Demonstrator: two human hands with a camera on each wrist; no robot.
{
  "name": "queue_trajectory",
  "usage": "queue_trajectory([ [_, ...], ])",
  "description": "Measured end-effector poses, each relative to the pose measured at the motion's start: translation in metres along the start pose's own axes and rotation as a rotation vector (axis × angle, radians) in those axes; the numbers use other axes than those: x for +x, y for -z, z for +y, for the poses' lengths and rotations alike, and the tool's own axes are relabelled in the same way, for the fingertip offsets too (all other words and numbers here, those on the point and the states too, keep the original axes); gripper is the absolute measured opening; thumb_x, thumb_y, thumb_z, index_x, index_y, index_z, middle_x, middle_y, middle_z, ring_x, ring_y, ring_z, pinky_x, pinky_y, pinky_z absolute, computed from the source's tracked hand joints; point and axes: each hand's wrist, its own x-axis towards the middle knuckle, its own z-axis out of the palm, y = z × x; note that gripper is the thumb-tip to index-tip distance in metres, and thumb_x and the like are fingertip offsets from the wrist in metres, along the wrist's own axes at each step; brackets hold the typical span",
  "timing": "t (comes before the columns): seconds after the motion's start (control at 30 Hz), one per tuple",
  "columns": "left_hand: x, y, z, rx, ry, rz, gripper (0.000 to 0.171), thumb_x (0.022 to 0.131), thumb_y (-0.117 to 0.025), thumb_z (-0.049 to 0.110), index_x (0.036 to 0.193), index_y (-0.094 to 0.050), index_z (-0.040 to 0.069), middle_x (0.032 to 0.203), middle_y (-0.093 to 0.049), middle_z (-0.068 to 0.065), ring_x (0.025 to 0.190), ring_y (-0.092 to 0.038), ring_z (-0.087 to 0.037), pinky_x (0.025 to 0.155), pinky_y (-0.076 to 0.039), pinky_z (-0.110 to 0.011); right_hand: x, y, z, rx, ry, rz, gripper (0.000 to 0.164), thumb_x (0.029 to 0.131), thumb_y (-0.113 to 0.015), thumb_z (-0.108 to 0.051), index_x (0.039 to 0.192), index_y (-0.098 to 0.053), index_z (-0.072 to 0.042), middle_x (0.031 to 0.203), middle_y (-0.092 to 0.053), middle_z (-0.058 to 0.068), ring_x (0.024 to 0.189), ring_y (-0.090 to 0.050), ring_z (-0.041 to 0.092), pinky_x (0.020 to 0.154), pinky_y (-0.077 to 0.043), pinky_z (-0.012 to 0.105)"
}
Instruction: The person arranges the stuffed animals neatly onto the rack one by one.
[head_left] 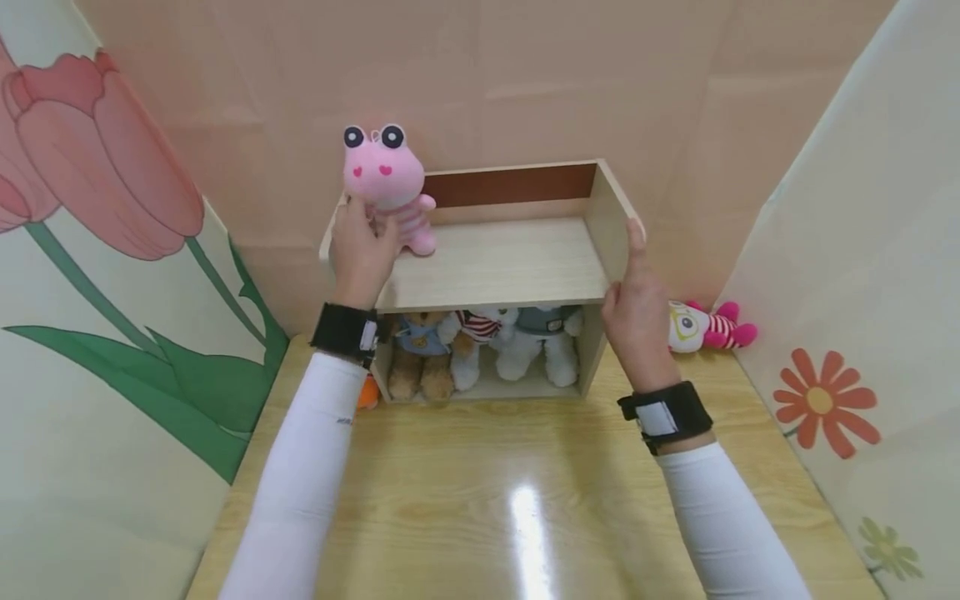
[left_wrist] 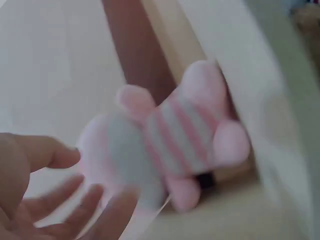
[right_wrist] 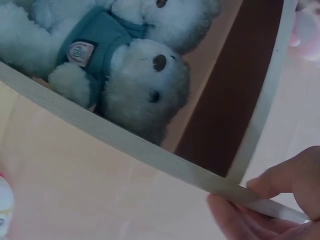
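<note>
A pink striped plush toy with big round eyes [head_left: 386, 171] stands upright at the left end of the upper level of a small wooden shelf [head_left: 502, 267]. My left hand [head_left: 363, 250] is right at its front. In the left wrist view, the thumb and loosely bent, spread fingers [left_wrist: 112, 212] overlap the toy's head without closing round it. My right hand [head_left: 637, 308] grips the shelf's right side panel. The right wrist view has the thumb [right_wrist: 272, 180] on the inner face and the other fingers on the outer face.
Plush bears sit in the lower level, among them a brown one [head_left: 422, 367] and a white one in a teal top [head_left: 543, 333]. A pink-and-white plush toy [head_left: 686, 327] lies right of the shelf. An orange thing [head_left: 368, 392] shows at its lower left. Printed walls flank the wooden table [head_left: 450, 483].
</note>
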Motion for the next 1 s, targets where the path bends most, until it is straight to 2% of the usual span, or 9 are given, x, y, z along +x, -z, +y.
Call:
queue_trajectory([
  [0.1, -0.017, 0.012, -0.007, 0.056, -0.148, 0.123, 0.021, 0.093, -0.058, 0.005, 0.109, -0.068, -0.003, 0.109, -0.062, -0.022, 0.107, -0.053, -0.039, 0.091, -0.042, -0.049, -0.007, -0.003, 0.005, 0.080, 0.031, 0.010, 0.090, 0.092, -0.054, 0.009, 0.162, -0.010, -0.027, 0.091, -0.057, 0.028, 0.076, -0.055, 0.041, 0.067, -0.048, 0.050],
  [0.17, -0.027, 0.019, -0.018, 0.094, -0.159, 0.177, 0.025, 0.094, -0.056, 0.001, 0.116, -0.066, -0.005, 0.121, -0.058, -0.025, 0.119, -0.048, -0.041, 0.103, -0.037, -0.049, -0.014, -0.004, 0.010, 0.136, 0.038, 0.008, 0.089, 0.092, -0.054, 0.008, 0.162, -0.010, -0.026, 0.110, -0.060, 0.031, 0.088, -0.061, 0.043, 0.076, -0.052, 0.053],
  [0.23, -0.035, 0.024, -0.032, 0.082, -0.145, 0.167, 0.033, 0.097, -0.051, -0.003, 0.129, -0.058, -0.008, 0.132, -0.052, -0.029, 0.126, -0.044, -0.044, 0.111, -0.033, -0.050, -0.023, -0.004, 0.021, 0.158, 0.026, -0.001, 0.088, 0.091, -0.054, 0.006, 0.162, -0.013, -0.025, 0.124, -0.060, 0.031, 0.094, -0.064, 0.044, 0.079, -0.052, 0.055],
  [0.33, -0.044, 0.028, -0.052, 0.043, -0.116, 0.105, 0.044, 0.101, -0.043, -0.004, 0.145, -0.041, -0.007, 0.138, -0.046, -0.032, 0.127, -0.045, -0.045, 0.110, -0.036, -0.051, -0.033, -0.007, 0.050, 0.099, -0.019, -0.043, 0.081, 0.086, -0.054, 0.003, 0.159, -0.026, -0.019, 0.117, -0.063, 0.029, 0.091, -0.063, 0.045, 0.073, -0.049, 0.059],
  [0.47, -0.051, 0.033, -0.067, 0.066, -0.144, 0.084, 0.046, 0.104, -0.036, -0.002, 0.150, -0.031, -0.005, 0.130, -0.049, -0.035, 0.121, -0.049, -0.047, 0.105, -0.041, -0.053, -0.032, -0.018, 0.106, -0.042, -0.088, -0.199, 0.065, 0.080, -0.062, -0.003, 0.142, -0.043, 0.000, 0.114, -0.053, 0.037, 0.098, -0.053, 0.055, 0.074, -0.043, 0.067],
  [0.57, -0.051, 0.035, -0.071, 0.098, -0.144, 0.120, 0.045, 0.105, -0.033, -0.001, 0.150, -0.031, -0.003, 0.126, -0.050, -0.035, 0.118, -0.051, -0.047, 0.103, -0.043, -0.052, -0.021, -0.032, 0.150, -0.120, -0.128, -0.353, 0.071, 0.075, -0.075, -0.014, 0.135, -0.043, 0.008, 0.121, -0.043, 0.044, 0.106, -0.045, 0.062, 0.081, -0.041, 0.071],
  [0.67, -0.050, 0.036, -0.072, 0.137, -0.125, 0.150, 0.044, 0.106, -0.032, 0.001, 0.150, -0.032, 0.000, 0.122, -0.051, -0.033, 0.113, -0.053, -0.045, 0.099, -0.045, -0.051, -0.011, -0.047, 0.192, -0.187, -0.134, -0.514, 0.087, 0.074, -0.081, -0.029, 0.140, -0.038, 0.007, 0.132, -0.031, 0.047, 0.116, -0.034, 0.067, 0.084, -0.037, 0.077],
  [0.8, -0.051, 0.034, -0.073, 0.243, -0.133, 0.134, 0.044, 0.106, -0.032, 0.003, 0.150, -0.031, -0.001, 0.120, -0.053, -0.031, 0.107, -0.054, -0.043, 0.095, -0.048, -0.049, -0.011, -0.060, 0.245, -0.229, -0.122, -0.675, 0.091, 0.080, -0.076, -0.042, 0.147, -0.032, 0.001, 0.141, -0.021, 0.047, 0.120, -0.023, 0.075, 0.083, -0.029, 0.086],
  [1.0, -0.052, 0.031, -0.074, 0.207, -0.135, 0.128, 0.046, 0.105, -0.038, 0.000, 0.150, -0.032, 0.000, 0.119, -0.055, -0.031, 0.109, -0.057, -0.043, 0.093, -0.050, -0.050, -0.026, -0.075, 0.296, -0.193, -0.118, -0.763, 0.081, 0.087, -0.062, -0.021, 0.151, -0.020, 0.003, 0.138, -0.022, 0.050, 0.112, -0.031, 0.079, 0.090, -0.029, 0.084],
])
